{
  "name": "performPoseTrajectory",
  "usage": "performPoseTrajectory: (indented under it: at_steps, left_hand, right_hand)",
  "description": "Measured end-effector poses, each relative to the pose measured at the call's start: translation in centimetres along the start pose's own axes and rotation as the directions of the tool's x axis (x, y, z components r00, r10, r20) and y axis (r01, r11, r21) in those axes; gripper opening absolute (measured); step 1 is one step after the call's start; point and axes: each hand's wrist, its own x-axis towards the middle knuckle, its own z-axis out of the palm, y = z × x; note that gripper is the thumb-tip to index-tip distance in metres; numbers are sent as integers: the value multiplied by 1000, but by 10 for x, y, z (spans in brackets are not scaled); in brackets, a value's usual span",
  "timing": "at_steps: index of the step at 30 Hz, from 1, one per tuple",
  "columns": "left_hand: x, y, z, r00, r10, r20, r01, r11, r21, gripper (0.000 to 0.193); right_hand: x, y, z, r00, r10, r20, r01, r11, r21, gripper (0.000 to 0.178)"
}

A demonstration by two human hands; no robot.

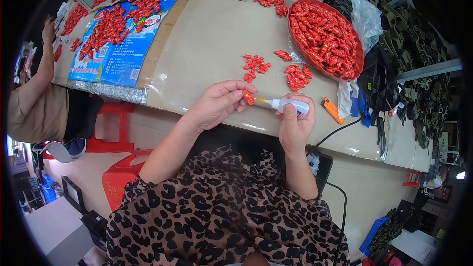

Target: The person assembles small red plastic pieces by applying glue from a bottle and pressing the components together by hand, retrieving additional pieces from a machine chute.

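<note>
Between the thumb and fingers of my left hand [217, 102] is a small red figurine [248, 97] with yellow marks. My right hand [296, 127] is wrapped round a white squeeze bottle [291, 108] lying on its side. The bottle's thin yellowish nozzle points left, and its tip is at or very near the figurine; whether they touch I cannot tell. Just beyond my hands, a small group of red figurines [255, 65] lies on the table, with another pile [297, 77] to its right. A red bowl [360, 54] heaped with more figurines stands farther right.
Red pieces also lie on a blue printed cardboard sheet [118, 71] at left. An orange lighter [332, 110] and crumpled white tissue [346, 97] sit right of my right hand. A black cable [335, 132] crosses the table edge. Another person's arm [44, 64] reaches in at far left, near red stools [116, 128].
</note>
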Motion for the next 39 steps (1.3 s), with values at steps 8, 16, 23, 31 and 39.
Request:
performPoseTrajectory:
  at_steps: [8,16,23,31,39]
  left_hand:
    - [0,2,3,1000,11,-24,-12,1000,-15,23]
    - [2,-2,2,989,123,-81,-121,992,29,17]
    - [1,-2,5,984,132,-120,-128,991,40,16]
    - [1,-2,2,986,135,-96,-131,990,43,16]
    - [1,-1,5,983,130,-128,-127,991,35,20]
  right_hand:
    - [3,-2,1,995,60,-75,-49,989,143,21]
    - [-3,-3,4,991,79,-108,-61,985,161,20]
    - [-6,1,0,995,53,-86,-46,995,85,22]
    - [-6,2,0,996,60,-63,-57,997,47,23]
    - [-7,2,1,997,36,-70,-34,999,28,24]
